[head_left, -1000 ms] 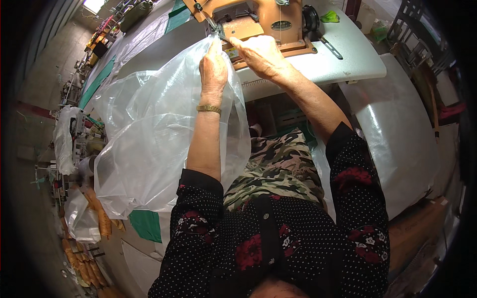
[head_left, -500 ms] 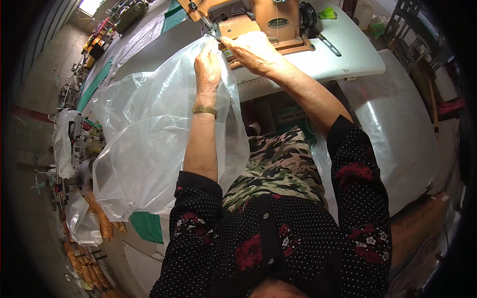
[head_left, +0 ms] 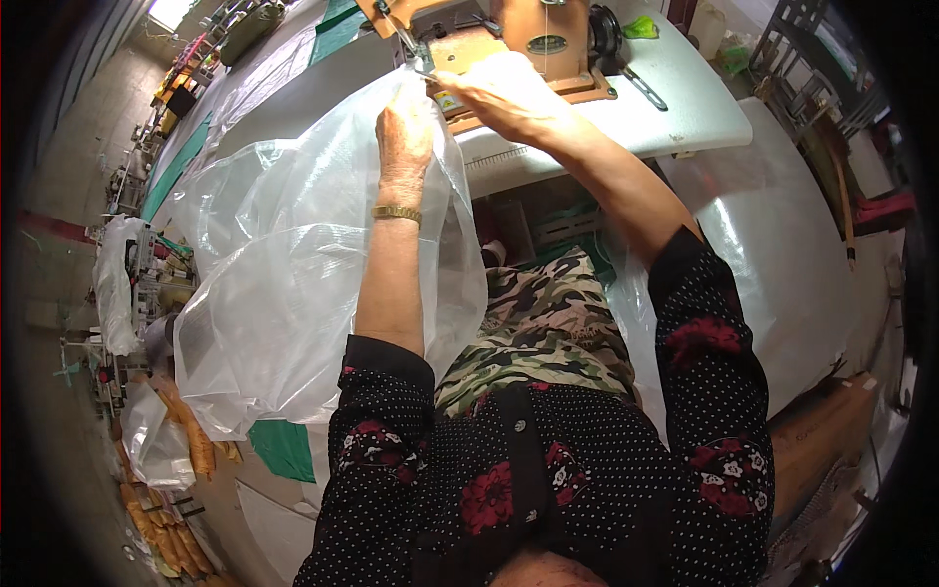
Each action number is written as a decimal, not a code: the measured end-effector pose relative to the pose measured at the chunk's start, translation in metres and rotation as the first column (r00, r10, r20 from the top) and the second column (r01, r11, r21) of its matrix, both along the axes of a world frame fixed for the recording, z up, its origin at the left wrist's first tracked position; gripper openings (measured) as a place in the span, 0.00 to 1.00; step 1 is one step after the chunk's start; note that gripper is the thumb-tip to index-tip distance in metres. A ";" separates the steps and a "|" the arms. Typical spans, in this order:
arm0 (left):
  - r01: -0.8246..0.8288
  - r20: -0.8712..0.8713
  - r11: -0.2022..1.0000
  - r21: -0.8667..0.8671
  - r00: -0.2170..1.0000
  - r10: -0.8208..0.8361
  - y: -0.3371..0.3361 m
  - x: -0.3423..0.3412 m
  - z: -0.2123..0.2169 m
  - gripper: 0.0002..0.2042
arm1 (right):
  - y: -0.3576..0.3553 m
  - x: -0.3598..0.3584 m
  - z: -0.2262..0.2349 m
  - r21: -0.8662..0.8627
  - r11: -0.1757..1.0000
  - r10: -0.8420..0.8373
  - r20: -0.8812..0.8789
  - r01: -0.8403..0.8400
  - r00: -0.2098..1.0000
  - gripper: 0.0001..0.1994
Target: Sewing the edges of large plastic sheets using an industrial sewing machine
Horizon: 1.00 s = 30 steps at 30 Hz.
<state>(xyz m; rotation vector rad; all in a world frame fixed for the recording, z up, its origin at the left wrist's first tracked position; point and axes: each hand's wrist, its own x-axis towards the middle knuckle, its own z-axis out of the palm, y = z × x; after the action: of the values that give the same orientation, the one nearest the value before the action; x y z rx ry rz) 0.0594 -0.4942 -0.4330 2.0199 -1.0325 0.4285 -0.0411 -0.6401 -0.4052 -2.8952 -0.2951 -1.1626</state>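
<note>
My left hand [head_left: 404, 137] pinches the upper end of the translucent plastic [head_left: 293, 274] — bag or sheet, I can't tell — which drapes over the worktop's [head_left: 694, 117] near edge. My right hand [head_left: 504, 98] is beside the sewing machine's [head_left: 518, 24] needle area, its grip unclear in the glare; the machine's top is cut off.

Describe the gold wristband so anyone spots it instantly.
Find the large translucent plastic sheet. The left hand holds its upper end, and the wristband circles that wrist. Its gold colour stands out against bare skin and pale plastic.
</note>
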 end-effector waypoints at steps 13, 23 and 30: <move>0.006 -0.041 1.000 -0.020 0.999 -0.007 0.001 -0.007 0.004 0.16 | -0.024 0.040 0.009 0.072 0.929 -0.368 0.086 0.363 0.926 0.05; 0.023 -0.079 0.996 -0.086 0.996 -0.030 -0.003 0.000 -0.001 0.16 | 0.023 0.056 0.090 0.058 0.984 0.102 0.576 -0.166 0.811 0.13; -0.002 -0.074 0.996 -0.086 0.997 -0.004 -0.004 -0.003 -0.001 0.15 | 0.028 0.098 0.141 -0.096 0.978 -0.135 0.378 0.184 0.916 0.17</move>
<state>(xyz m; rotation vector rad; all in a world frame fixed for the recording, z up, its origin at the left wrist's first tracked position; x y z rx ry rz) 0.0568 -0.4983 -0.4343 1.9447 -0.9541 0.3886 0.0571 -0.6119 -0.2638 -2.8310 -0.1394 -1.7860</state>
